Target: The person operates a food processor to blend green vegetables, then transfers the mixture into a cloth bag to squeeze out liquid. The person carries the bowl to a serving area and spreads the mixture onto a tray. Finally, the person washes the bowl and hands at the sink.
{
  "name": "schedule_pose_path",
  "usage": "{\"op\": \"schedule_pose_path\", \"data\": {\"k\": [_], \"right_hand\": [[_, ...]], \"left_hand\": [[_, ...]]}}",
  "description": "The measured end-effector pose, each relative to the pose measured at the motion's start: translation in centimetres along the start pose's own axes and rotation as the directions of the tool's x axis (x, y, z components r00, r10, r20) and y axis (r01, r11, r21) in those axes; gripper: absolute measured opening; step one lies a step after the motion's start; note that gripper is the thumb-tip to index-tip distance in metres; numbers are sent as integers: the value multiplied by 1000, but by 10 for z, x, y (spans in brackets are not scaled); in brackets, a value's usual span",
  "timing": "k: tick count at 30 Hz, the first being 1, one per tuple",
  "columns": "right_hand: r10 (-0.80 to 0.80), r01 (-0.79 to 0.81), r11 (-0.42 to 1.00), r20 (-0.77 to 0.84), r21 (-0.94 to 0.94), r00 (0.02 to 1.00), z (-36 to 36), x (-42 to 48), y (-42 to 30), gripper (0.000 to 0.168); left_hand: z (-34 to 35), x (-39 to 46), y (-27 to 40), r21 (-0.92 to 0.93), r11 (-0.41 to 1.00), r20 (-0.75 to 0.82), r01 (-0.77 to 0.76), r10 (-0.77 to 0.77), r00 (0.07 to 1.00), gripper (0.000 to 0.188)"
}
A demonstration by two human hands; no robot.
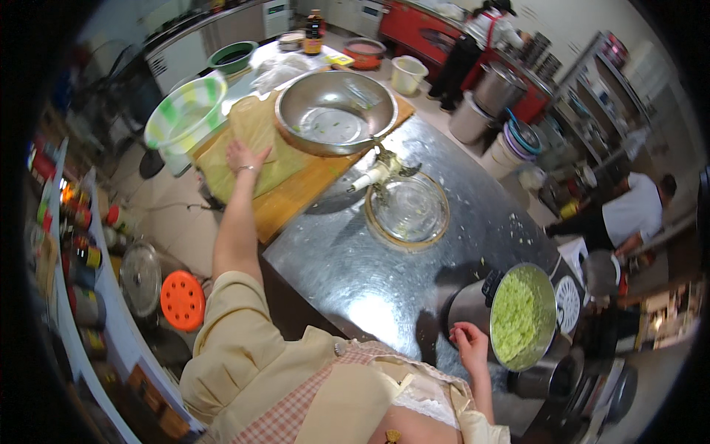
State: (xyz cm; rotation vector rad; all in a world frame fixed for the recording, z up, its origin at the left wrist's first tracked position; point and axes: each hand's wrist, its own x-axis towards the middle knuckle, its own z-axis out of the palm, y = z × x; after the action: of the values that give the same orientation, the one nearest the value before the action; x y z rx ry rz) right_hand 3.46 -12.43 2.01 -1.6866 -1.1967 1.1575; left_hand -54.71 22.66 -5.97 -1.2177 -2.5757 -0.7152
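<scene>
My left hand (244,157) lies spread on a folded yellowish cloth (252,130), which covers part of a wooden board (299,191). Just beyond the cloth, a wide stainless steel bowl (338,111) rests on the board with a few green scraps inside. My right hand (471,341), its fingers curled, is beside a steel container (471,302) full of finely chopped green vegetable (513,322). Whether anything small is in those fingers cannot be told. Between the hands, a white-shafted blade assembly (380,171) leans on a round clear lid (407,211).
Beneath these is a steel table (333,266) strewn with scraps. A green-and-white plastic basin (186,114) sits at the far left, near a dark sauce bottle (313,33). Shelves of jars (83,250) flank my left. Two people (488,39) (632,208) stand beyond the table.
</scene>
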Motion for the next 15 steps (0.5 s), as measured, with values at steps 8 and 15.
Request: {"op": "schedule_pose_path", "data": {"k": [8,15], "right_hand": [[-26,15,980,-52,-198,998,-7,-11,-18,16],[27,-44,986,-105,-161,994,-11,-31,3,16]], "left_hand": [[96,60,-86,-122,992,212,-9,35,977,37],[6,92,-103,-393,725,294,565,-483,825,36]]}}
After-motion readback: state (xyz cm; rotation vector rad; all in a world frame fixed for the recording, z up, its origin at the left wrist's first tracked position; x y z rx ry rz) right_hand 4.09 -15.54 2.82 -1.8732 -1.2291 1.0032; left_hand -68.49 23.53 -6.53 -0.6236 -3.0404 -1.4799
